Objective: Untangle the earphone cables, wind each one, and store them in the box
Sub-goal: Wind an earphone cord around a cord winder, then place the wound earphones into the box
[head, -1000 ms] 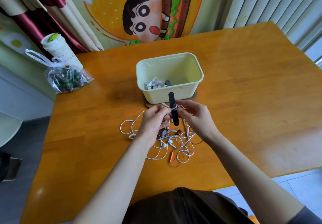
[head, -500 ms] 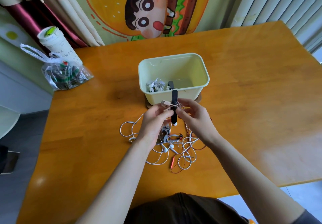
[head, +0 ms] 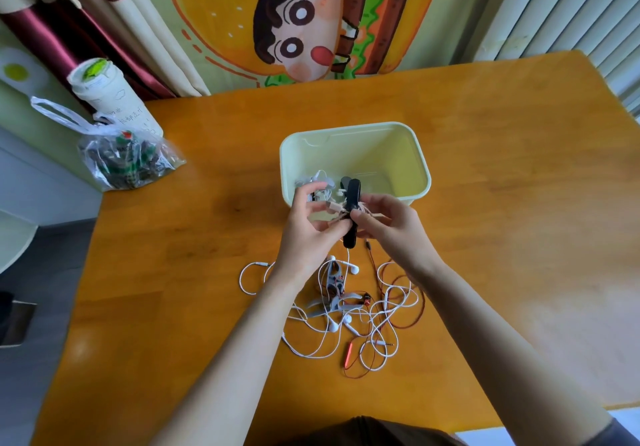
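A pale yellow box (head: 420, 171) stands in the middle of the table with a wound white earphone bundle (head: 317, 180) inside at its near left corner. Just in front of its near wall, my left hand (head: 311, 230) and my right hand (head: 391, 227) together hold a wound light-coloured cable (head: 341, 210) wrapped by a black strap (head: 351, 217). My right thumb and fingers pinch the strap; my left fingers pinch the cable bundle beside it. Below my hands a tangle of white and dark red earphone cables (head: 356, 321) lies on the table.
A clear plastic bag (head: 121, 158) and a white lidded cup (head: 110, 99) sit at the table's far left corner. The wooden table (head: 519, 203) ends close behind the box at a curtain and a cartoon wall hanging.
Both hands have lifted the strapped bundle away from the tangle and up to the box's near wall. The view has come closer.
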